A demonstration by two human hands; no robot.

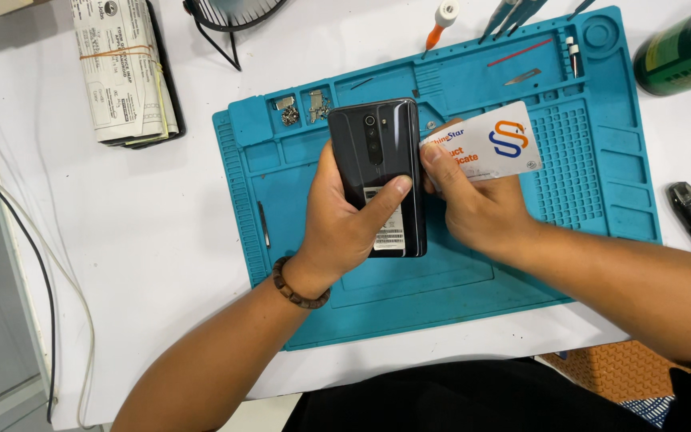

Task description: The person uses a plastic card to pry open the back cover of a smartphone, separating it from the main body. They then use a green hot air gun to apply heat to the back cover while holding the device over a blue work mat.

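- left hand (341, 228) wraps the dark grey glossy smartphone (379, 172), back up, thumb across it
- right hand (473, 204) pinches a white plastic card (493, 144) against the phone's 3 o'clock edge
- both sit over the teal silicone repair mat (601, 184), tiny metal parts (301, 108) at 11 o'clock

Bright, even overhead light, sharp focus

Soft short shadows fall under the hands on the white desk (161, 240); a faint sheen streaks the dark phone back (377, 160); edges bow slightly.
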